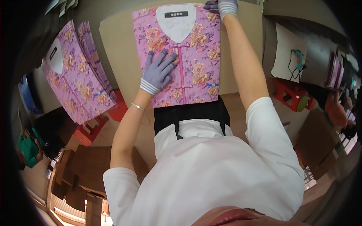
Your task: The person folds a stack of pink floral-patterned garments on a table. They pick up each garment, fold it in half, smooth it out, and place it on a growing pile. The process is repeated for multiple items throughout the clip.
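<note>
In front of me lies a flat pink floral piece (pixel 200 71) shaped like a folded shirt front. It has a white neck opening, a dark label and magenta trim down the middle. My left hand (pixel 155 73), in a grey-purple knit glove with a striped cuff, rests flat on its left half, fingers spread. At its far right corner is my right hand (pixel 227 6), gloved the same way. Its fingers look bent there, and the upper picture edge cuts off part of the hand. A beige board (pixel 118 56) lies underneath the piece.
To the left leans a stack of matching floral pieces (pixel 75 79), near a red stool (pixel 90 130). At right, a teal corded tool (pixel 299 60) lies on a white sheet (pixel 281 49) above another red stool (pixel 284 94). Cardboard boxes (pixel 90 165) stand behind me at left. Other people appear at both sides.
</note>
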A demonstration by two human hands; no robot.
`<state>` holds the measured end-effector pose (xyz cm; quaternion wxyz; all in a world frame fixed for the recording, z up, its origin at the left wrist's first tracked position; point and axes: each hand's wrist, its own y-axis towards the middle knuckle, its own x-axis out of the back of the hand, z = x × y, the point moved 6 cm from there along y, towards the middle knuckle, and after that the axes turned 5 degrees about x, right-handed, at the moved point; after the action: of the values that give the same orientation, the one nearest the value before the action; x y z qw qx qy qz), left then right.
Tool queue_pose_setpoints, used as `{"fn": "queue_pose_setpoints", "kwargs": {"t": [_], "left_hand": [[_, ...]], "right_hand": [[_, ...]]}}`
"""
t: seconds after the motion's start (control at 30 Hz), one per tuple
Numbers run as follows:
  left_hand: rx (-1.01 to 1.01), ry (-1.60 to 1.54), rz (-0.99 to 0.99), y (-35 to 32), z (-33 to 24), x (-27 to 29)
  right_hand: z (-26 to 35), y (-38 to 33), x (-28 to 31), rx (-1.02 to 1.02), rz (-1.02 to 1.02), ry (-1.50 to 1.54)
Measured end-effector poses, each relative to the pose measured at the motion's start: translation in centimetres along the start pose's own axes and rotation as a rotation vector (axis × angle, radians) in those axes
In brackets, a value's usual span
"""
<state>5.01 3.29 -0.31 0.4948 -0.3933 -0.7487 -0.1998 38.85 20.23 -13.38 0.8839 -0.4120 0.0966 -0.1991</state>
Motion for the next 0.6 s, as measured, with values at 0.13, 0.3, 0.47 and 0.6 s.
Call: {"fn": "queue_pose_setpoints", "kwargs": {"t": [0.13,0.3,0.47,0.6], "left_hand": [[-0.016,0.033,-0.132,-0.2,0.5,1.0],[0.010,0.089,-0.102,-1.0,0.1,1.3],[0.011,0.096,-0.062,-1.1,0.6,0.5],[0.034,0.034,-0.062,-0.8,0.8,1.0]], "right_hand": [[-1.7,-10.6,-0.4,1.195,-0.282,-1.284],[-19.4,-29.4,4.5,0.552,0.001,-0.634],[-28.9,-36.9,10.4,0.440,0.003,-0.877],[-20.2,-37.1,9.6,0.696,-0.006,-0.888]]}}
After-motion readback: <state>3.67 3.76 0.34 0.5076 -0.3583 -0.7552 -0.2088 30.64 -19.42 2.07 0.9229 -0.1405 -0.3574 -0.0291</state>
